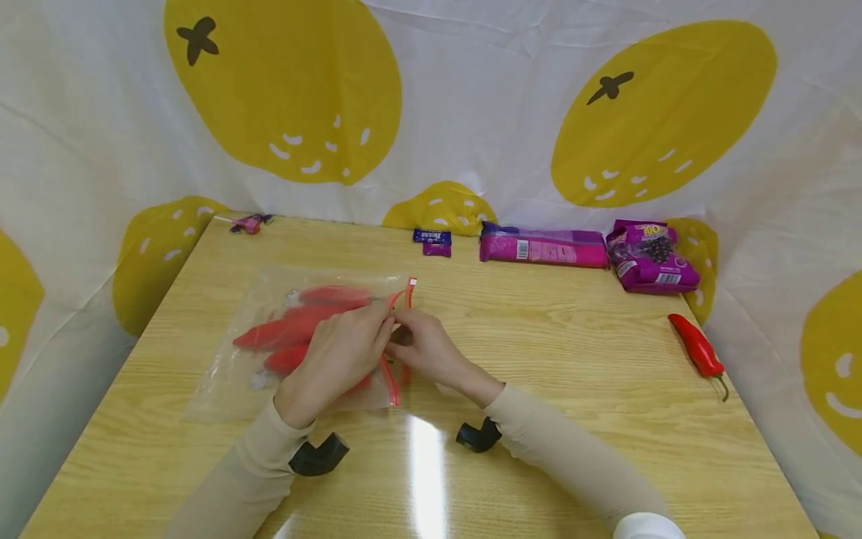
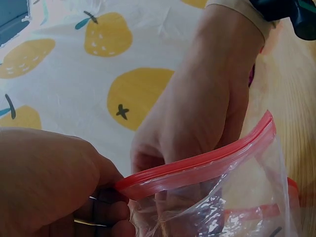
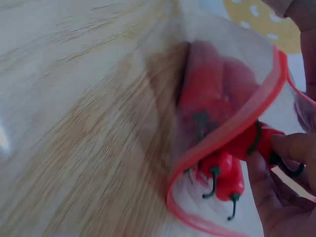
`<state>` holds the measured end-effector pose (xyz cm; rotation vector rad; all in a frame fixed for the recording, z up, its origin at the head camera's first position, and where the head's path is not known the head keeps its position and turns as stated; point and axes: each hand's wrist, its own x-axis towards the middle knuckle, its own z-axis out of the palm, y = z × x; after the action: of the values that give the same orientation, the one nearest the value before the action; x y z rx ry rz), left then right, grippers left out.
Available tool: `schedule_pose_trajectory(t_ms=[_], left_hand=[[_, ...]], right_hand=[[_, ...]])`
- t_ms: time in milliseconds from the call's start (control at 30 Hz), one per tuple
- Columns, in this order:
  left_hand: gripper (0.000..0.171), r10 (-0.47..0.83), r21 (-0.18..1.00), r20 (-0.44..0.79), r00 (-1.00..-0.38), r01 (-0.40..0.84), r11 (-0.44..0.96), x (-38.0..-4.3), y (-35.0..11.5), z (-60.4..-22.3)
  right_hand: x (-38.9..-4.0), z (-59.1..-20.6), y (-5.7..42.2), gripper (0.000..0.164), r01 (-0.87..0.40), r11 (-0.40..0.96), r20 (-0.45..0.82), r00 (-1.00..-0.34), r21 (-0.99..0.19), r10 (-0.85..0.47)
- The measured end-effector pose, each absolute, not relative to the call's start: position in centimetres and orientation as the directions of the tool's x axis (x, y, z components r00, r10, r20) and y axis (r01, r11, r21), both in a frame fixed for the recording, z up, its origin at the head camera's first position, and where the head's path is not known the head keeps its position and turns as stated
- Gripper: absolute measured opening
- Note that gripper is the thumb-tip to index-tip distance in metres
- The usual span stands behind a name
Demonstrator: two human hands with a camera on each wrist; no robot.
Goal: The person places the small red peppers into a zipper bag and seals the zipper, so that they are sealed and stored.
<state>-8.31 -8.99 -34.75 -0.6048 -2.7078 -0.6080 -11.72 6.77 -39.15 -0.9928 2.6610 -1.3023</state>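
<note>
Left of centre: left hand (image 1: 340,340) pinches bag (image 1: 229,389) at red rim (image 2: 197,167); right hand (image 1: 434,348) pinches pepper (image 3: 266,139) beside it, both grips closed. Risk: slack rim could snag pepper.

Clear plastic zip bag (image 1: 225,378) lying on counter (image 1: 552,352), red-edged mouth parted, rim held by left hand (image 1: 342,350). Several glossy red chili peppers (image 3: 231,183) inside, some curved green stems facing mouth. Another red pepper (image 3: 267,139) at mouth, pinched near stem by right hand (image 1: 431,350).
</note>
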Motion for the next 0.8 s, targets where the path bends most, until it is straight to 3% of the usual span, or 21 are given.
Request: schedule_pose_trajectory(t_ms=[133, 467, 633, 800], left_hand=[[0.022, 0.324, 0.342, 0.389, -0.862, 0.462, 0.819, -8.3, -9.0, -34.8], [0.022, 0.33, 0.334, 0.401, -0.855, 0.471, 0.816, -8.4, -9.2, -34.8], [0.023, 0.337, 0.322, 0.396, -0.854, 0.473, 0.82, -8.4, -9.1, -34.7], [0.023, 0.325, 0.347, 0.374, -0.868, 0.456, 0.82, -8.4, -9.2, -34.4]], right_hand=[[-12.3, -39.7, 4.8, 0.011, -0.575, 0.477, 0.313, -0.794, -0.665, -0.522], [-12.4, -40.2, 4.3, 0.015, -0.577, 0.494, 0.271, -0.784, -0.651, -0.559], [-11.8, -39.4, 8.9, 0.026, -0.557, 0.494, 0.292, -0.806, -0.668, -0.514], [-12.1, -38.3, 17.5, 0.022, -0.538, 0.621, 0.383, -0.843, -0.57, -0.379]])
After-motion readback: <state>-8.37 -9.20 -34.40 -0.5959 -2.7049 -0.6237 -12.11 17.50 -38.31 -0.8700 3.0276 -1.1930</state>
